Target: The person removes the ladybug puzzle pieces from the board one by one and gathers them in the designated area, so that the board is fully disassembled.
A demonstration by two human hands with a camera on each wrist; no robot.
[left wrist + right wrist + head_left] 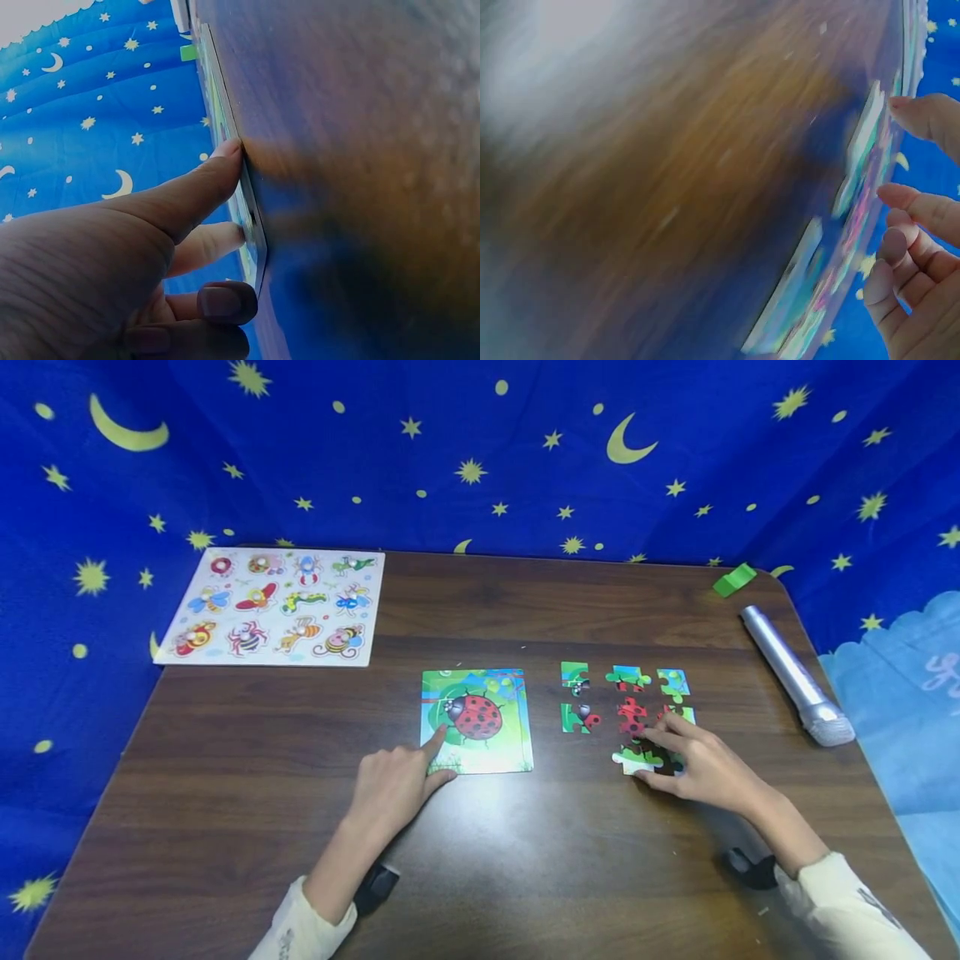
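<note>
A square ladybug puzzle board (495,756) lies flat on the table. My left hand (390,785) rests at its lower left, the index fingertip on the picture and the thumb on its near edge; in the left wrist view, the other fingers of this hand (150,247) are bent. Right of the board, several loose puzzle pieces (632,714) are spread in spaced rows. Over the right-hand ones hovers or rests my right hand (708,768), its thumb near the white-and-green piece (630,760). In the right wrist view, a gap shows between thumb and fingers. Some pieces are partly hidden beneath it.
A white peg board of insects (273,656) lies at the table's back left. Toward the right edge lies a silver toy microphone (787,668), with a green block (735,580) behind it. A blue starry cloth (480,443) hangs behind the brown table (225,793).
</note>
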